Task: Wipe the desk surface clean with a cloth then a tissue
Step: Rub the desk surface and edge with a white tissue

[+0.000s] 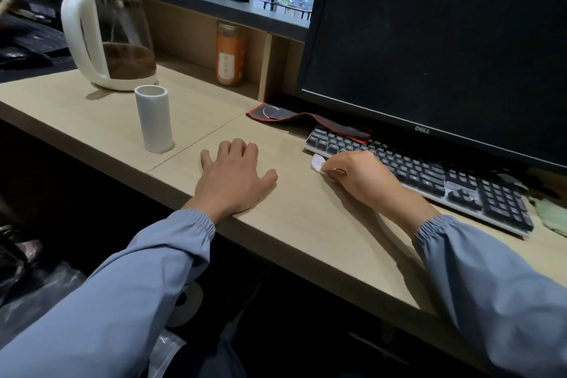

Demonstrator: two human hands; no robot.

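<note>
Tissue stage, judging by the white tissue (317, 163) pinched in the right hand (359, 176) beside the keyboard (429, 175). Left hand (234, 176) flat, fingers spread, on the desk (306, 224). Next: sweep the tissue across bare desk toward the left hand.

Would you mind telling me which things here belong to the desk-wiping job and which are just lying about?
Job:
desk
tissue, pinched in the right hand
left hand, flat on the desk
tissue roll
green cloth, at the right edge

Lying about:
kettle
orange bottle
mouse pad
keyboard
monitor
</note>
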